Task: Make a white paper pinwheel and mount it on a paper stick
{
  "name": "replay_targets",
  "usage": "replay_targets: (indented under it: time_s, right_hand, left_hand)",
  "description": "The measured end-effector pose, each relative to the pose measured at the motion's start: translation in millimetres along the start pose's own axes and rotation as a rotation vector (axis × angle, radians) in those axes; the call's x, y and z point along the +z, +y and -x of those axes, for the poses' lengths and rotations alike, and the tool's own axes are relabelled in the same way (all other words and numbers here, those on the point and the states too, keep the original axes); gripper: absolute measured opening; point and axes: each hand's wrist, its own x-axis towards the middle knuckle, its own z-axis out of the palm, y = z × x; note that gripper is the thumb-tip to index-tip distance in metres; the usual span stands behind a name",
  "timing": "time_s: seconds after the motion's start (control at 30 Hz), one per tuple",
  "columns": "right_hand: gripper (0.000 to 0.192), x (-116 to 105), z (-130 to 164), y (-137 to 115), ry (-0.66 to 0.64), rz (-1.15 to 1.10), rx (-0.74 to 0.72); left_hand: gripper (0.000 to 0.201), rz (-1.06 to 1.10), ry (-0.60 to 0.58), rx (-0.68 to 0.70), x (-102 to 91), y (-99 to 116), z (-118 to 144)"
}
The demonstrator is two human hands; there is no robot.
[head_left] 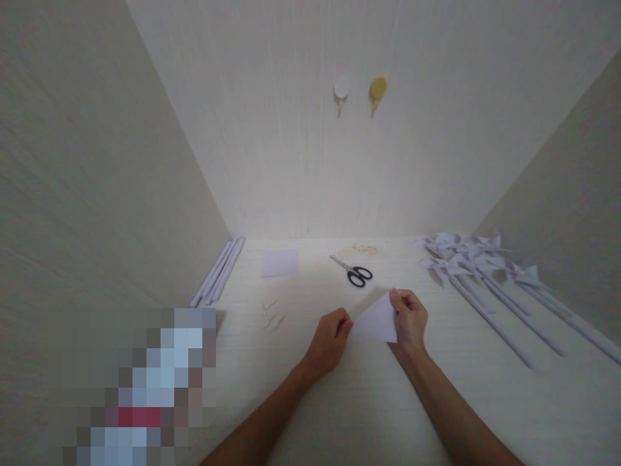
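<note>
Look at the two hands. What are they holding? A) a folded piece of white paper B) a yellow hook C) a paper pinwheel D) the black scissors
A: the left hand and right hand pinch a folded white paper between them, while the scissors lie untouched on the table beyond.

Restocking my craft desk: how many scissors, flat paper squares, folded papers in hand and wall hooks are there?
Scissors: 1
Flat paper square: 1
Folded paper, held by left hand and right hand: 1
Wall hooks: 2
Total: 5
</note>
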Motion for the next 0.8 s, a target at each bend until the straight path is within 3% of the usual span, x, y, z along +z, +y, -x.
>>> replay_targets:
  time_s: [0.17, 0.27, 0.33, 0.4, 0.5, 0.63, 0.7, 0.8]
  right_hand:
    - [0.026, -1.5, -1.9, -1.7, 0.093, -0.035, -0.016]
    - [0.027, -4.2, -7.1, -1.3, 0.225, -0.07, -0.042]
    - [0.026, -4.3, -8.1, -0.4, 0.247, -0.103, -0.037]
    - [0.024, -2.0, -5.0, 0.3, 0.134, -0.101, 0.016]
    - [0.022, 4.3, 5.2, 0.4, -0.173, -0.057, 0.144]
    - [0.021, 10.1, 17.3, -0.8, -0.405, -0.019, 0.209]
    - [0.021, 10.8, 19.7, -0.5, -0.46, 0.019, 0.206]
    - [0.02, 10.3, 17.9, 1.0, -0.478, 0.056, 0.194]
  left_hand:
    - [0.021, 0.054, 0.051, -0.004, 1.3, -0.4, 0.3]
    - [0.023, 0.125, 0.155, -0.072, 1.4, -4.7, -0.6]
    - [0.025, 0.194, 0.236, -0.135, 1.3, -6.7, -1.3]
    - [0.026, 0.218, 0.316, -0.147, 1.2, -6.4, -1.5]
    - [0.024, 0.148, 0.361, -0.068, 1.7, -3.2, -0.9]
    - [0.02, 0.05, 0.151, -0.021, 3.7, -1.9, -0.5]
    - [0.022, 0.0, 0.051, -0.016, 4.6, -3.3, -0.7]
    - [0.026, -0.057, 0.001, -0.001, 5.1, -5.1, -0.7]
